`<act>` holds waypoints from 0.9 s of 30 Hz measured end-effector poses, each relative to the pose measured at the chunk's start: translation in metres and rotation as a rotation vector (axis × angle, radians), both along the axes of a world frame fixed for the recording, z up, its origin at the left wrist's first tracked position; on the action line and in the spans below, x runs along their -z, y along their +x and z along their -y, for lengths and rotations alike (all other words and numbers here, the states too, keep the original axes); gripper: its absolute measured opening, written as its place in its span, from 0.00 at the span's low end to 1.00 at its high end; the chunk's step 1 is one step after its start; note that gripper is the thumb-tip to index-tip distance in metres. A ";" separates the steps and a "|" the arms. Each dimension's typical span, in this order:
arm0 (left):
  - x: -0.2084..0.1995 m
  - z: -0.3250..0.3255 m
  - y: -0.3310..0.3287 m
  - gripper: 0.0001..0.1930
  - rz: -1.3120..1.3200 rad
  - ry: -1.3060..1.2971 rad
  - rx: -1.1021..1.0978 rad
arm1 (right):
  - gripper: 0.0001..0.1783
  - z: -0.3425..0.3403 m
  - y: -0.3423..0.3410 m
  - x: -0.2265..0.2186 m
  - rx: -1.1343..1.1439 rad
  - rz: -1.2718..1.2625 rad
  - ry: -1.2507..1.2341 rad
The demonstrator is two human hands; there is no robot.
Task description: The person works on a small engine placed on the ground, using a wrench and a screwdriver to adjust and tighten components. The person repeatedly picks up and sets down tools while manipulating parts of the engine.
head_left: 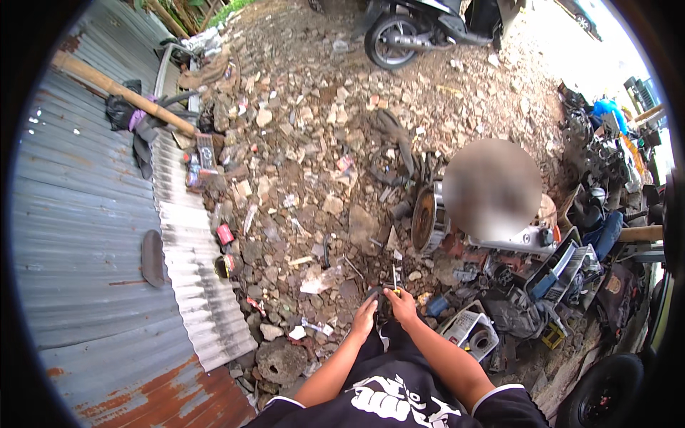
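Note:
Close in front of my body, both hands are together at the bottom middle. My left hand [363, 319] is closed on a dark curved piece [373, 293], which looks like black rubber; its exact kind is unclear. My right hand [402, 308] is closed beside it, touching the same dark piece. From the right fingers a screwdriver [396, 278] points away from me, its thin metal shaft upright in the picture and a bit of yellow showing at the grip. The fingers hide most of its handle.
Rubble covers the ground. A rusty wheel rim [426, 218] stands ahead to the right, near a blurred patch. White crates [467, 327] with parts lie at right, a tyre [601, 396] at lower right. Corrugated sheets [78, 235] line the left; a scooter [421, 39] stands far ahead.

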State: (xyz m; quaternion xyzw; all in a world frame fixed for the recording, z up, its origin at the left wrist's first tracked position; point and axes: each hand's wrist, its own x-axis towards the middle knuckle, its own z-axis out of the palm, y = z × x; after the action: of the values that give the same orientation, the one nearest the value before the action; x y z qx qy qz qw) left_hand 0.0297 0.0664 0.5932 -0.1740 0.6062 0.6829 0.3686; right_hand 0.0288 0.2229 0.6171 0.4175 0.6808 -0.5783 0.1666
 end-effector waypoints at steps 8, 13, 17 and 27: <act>-0.043 0.020 -0.150 0.23 -0.023 0.078 -0.141 | 0.12 -0.088 -0.103 -0.085 0.320 -0.176 -0.250; -0.056 -0.024 -0.308 0.22 -0.046 0.015 -0.134 | 0.13 -0.141 -0.196 -0.058 0.615 -0.202 -0.416; -0.047 -0.030 -0.408 0.22 -0.149 -0.079 -0.180 | 0.13 -0.179 -0.272 -0.025 0.661 -0.124 -0.266; -0.112 -0.104 -0.646 0.18 -0.082 -0.148 -0.201 | 0.13 -0.280 -0.459 -0.053 0.679 -0.110 -0.071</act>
State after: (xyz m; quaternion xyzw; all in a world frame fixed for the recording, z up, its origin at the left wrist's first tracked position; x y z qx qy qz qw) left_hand -0.6163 0.1706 0.7047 -0.2325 0.6491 0.6763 0.2592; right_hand -0.4300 0.5032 0.6701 0.5824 0.4905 -0.6456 -0.0579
